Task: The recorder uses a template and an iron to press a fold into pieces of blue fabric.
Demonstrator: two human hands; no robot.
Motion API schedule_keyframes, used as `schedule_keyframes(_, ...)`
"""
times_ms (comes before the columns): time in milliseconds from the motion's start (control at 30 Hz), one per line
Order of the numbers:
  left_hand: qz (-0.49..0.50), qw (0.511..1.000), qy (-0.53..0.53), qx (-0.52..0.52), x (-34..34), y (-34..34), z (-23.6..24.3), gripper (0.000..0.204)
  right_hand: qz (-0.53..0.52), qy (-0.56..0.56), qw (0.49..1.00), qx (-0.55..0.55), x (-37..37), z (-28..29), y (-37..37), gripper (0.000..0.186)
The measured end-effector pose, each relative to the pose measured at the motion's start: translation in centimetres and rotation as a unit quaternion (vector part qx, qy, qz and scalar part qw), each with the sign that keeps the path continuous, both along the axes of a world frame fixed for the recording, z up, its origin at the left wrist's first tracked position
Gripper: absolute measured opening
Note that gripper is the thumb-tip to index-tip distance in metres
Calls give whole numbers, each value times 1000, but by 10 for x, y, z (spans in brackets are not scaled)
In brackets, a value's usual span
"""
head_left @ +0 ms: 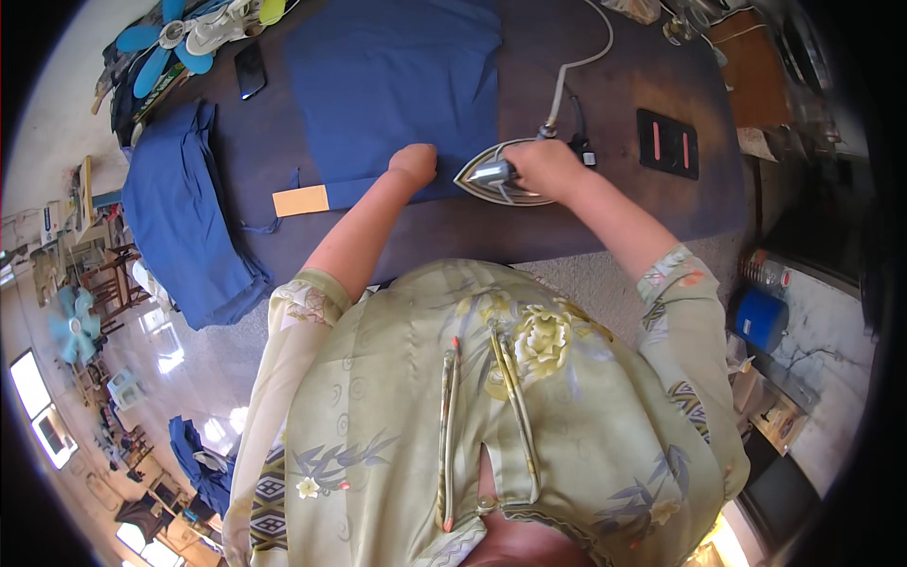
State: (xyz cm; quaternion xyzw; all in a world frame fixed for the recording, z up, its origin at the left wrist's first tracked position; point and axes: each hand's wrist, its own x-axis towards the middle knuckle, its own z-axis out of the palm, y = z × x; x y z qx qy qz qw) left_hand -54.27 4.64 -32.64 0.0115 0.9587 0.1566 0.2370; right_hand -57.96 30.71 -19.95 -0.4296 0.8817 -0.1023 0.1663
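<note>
A large piece of blue fabric is spread on the dark table, with a narrow folded band along its near edge. My left hand is closed on that near edge; the fingertips are hidden beneath it. My right hand grips the handle of a steam iron. The iron's pointed tip faces left and lies at the right end of the band, and its hose runs up and away. A tan card strip lies at the band's left end.
More folded blue cloth hangs over the table's left edge. A phone and a blue-bladed fan are at the far left. Right of the iron sits a black iron rest with two pink strips. The dark table ends near my body.
</note>
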Motion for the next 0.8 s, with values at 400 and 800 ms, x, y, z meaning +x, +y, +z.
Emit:
schedule_keyframes(400, 60, 977, 80, 186, 39, -72, -20, 12, -50, -11, 998, 29, 25, -2, -45, 57)
schedule_keyframes(800, 179, 942, -124, 255, 59, -197, 21, 28, -50, 56, 997, 22, 29, -16, -42, 53)
